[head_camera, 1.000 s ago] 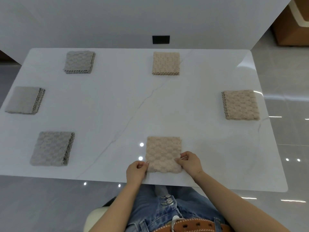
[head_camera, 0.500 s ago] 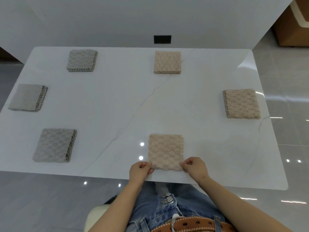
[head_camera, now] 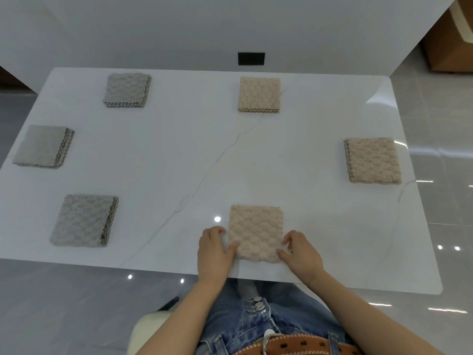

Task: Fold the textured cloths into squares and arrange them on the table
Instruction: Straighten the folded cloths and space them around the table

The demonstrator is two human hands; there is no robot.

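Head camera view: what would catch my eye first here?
Six folded textured squares ring the white marble table: three grey on the left, three beige on the right. At the near edge, the left hand and right hand touch either side of the nearest beige cloth.

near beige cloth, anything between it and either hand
Nothing visible. The left hand touches the left edge of the near beige cloth, and the right hand touches its right edge, both directly on it. The bare table around it holds no obstacle.
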